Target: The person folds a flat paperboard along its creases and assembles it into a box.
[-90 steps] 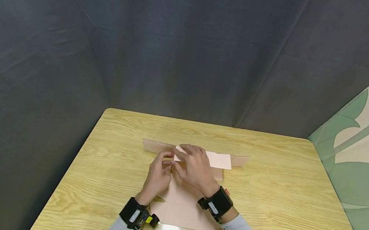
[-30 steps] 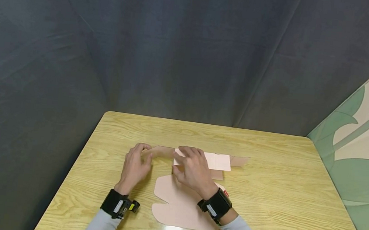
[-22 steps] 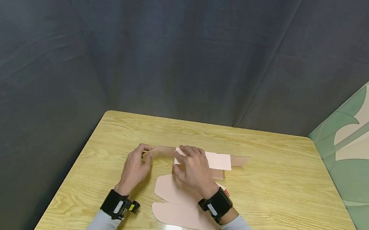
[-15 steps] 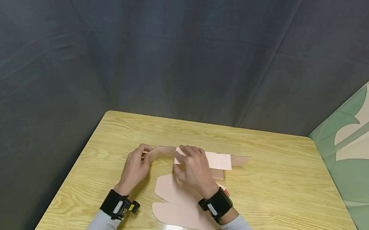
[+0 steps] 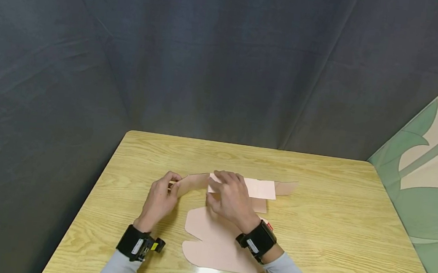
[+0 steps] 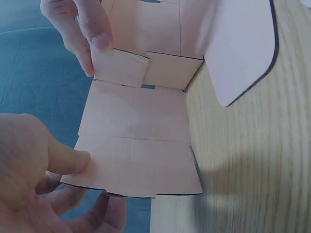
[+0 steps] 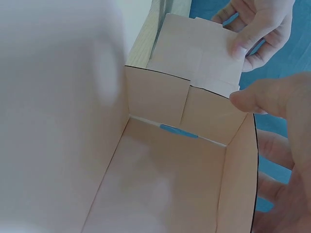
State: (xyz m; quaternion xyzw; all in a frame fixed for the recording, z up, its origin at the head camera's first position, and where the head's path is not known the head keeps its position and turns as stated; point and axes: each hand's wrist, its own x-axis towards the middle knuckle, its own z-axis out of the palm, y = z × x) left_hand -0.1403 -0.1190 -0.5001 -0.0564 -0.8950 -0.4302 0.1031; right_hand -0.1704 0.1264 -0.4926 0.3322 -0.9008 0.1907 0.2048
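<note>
A partly folded pinkish cardboard box lies on the table, its large lid panel (image 5: 219, 255) spread nearest the person. My left hand (image 5: 159, 199) pinches the outer end of the long left side flap (image 5: 194, 182), thumb on its inner face and fingers behind, as the left wrist view shows. At the box's left far corner, my right hand (image 5: 232, 199) grips the raised wall (image 7: 240, 170), thumb over the two overlapping tabs (image 7: 187, 102) and fingers outside. A small slot gapes at the foot of these tabs. The box floor (image 7: 150, 170) shows in the right wrist view.
The right side flap (image 5: 286, 188) sticks out beyond the pale wall strip (image 5: 263, 189). Wood-grain table (image 5: 336, 235) surrounds the box. A dark curtain (image 5: 225, 67) hangs behind, and a floral-patterned cloth (image 5: 436, 184) stands at the right.
My left hand has moved from the box's corner out to the left flap's end and taken hold of it. The flap now bends toward me. My right hand stays at the corner.
</note>
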